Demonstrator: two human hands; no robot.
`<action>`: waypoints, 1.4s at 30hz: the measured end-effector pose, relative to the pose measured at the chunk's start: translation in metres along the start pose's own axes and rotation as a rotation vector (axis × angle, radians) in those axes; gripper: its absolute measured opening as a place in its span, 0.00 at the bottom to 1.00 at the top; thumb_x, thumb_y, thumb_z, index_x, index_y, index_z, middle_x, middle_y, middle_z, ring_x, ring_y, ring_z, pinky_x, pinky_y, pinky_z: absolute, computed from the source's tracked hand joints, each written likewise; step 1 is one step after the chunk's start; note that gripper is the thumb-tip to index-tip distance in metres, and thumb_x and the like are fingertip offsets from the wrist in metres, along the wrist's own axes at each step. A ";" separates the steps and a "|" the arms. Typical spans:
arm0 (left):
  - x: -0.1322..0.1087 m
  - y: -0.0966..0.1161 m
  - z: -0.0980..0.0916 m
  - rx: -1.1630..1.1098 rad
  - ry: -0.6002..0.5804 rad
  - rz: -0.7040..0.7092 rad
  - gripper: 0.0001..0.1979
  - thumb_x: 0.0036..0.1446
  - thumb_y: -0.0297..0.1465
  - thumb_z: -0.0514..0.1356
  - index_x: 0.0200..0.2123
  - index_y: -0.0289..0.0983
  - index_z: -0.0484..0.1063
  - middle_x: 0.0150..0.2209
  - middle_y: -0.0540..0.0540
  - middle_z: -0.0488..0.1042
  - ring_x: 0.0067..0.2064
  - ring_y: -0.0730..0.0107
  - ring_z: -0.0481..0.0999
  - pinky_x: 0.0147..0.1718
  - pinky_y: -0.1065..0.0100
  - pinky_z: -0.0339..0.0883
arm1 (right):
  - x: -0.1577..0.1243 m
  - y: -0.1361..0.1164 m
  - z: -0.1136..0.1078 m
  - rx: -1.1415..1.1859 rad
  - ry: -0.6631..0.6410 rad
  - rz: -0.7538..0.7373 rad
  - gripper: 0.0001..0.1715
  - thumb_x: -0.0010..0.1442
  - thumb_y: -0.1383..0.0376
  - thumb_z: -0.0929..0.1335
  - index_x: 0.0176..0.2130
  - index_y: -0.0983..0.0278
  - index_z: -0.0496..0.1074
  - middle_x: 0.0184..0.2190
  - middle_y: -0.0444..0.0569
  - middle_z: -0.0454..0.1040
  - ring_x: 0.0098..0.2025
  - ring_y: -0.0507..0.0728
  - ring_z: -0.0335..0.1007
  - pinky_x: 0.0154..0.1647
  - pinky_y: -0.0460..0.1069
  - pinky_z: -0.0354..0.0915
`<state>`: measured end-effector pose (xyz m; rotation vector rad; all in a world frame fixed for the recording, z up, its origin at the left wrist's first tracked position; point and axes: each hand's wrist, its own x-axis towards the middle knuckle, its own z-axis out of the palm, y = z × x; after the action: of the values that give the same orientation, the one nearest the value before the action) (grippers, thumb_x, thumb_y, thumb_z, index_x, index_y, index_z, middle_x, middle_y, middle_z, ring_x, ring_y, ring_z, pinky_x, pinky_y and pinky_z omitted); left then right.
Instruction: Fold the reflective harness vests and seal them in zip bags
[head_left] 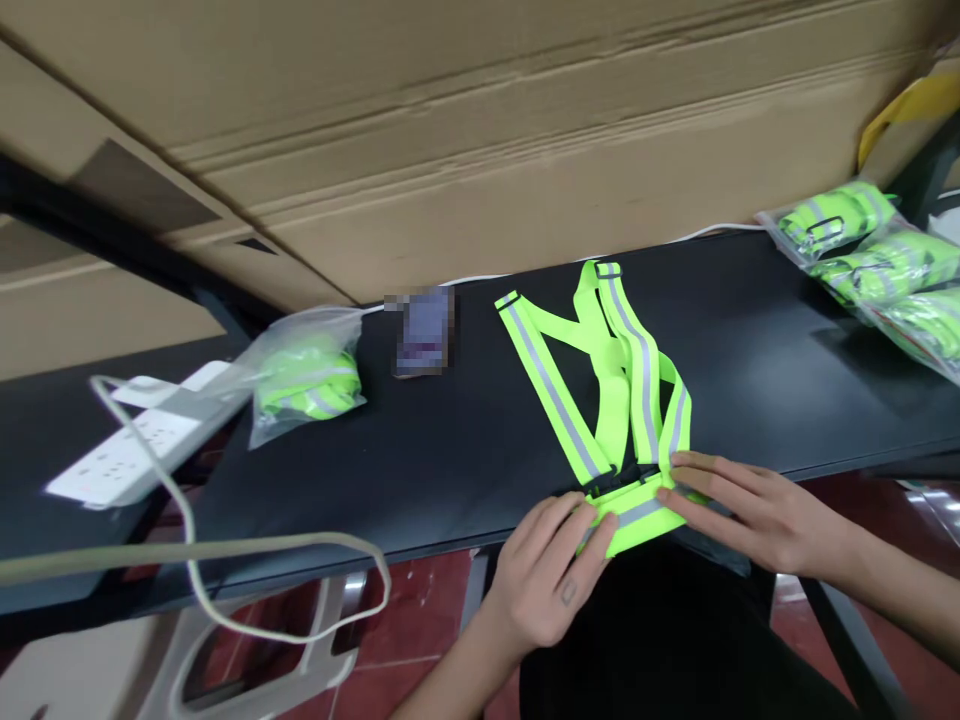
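A neon yellow-green reflective vest (559, 395) made of elastic straps with grey stripes lies spread on the black table, its black buckles and sliders showing. Its waist band hangs at the table's front edge. My left hand (551, 570) grips the left end of this band, fingers on top and thumb hidden beneath. At the band's right end, my right hand (739, 505) pinches the strap with its fingers bent over it. The shoulder straps stretch away from both hands toward the back.
Several bagged reflective vests (889, 265) lie at the back right. Another bagged vest (307, 385) sits on the left beside a white power strip (127, 455) and a blurred-out phone-like object (425, 332). A pale cable (187, 520) loops across the front left. Cardboard (525, 150) stands behind the table (450, 460).
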<state>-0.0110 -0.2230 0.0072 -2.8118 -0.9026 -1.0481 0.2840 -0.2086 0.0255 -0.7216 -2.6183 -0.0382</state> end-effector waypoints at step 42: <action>0.047 -0.031 0.003 -0.037 -0.205 -0.236 0.15 0.65 0.33 0.62 0.52 0.33 0.69 0.54 0.37 0.76 0.53 0.51 0.71 0.50 0.52 0.73 | 0.040 0.046 0.002 -0.057 -0.080 0.029 0.14 0.72 0.63 0.63 0.50 0.70 0.71 0.41 0.57 0.77 0.44 0.62 0.72 0.45 0.57 0.66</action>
<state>0.0037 -0.1725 0.0272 -2.9387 -1.2740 -0.8109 0.2752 -0.1498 0.0361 -0.7959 -2.6915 -0.0775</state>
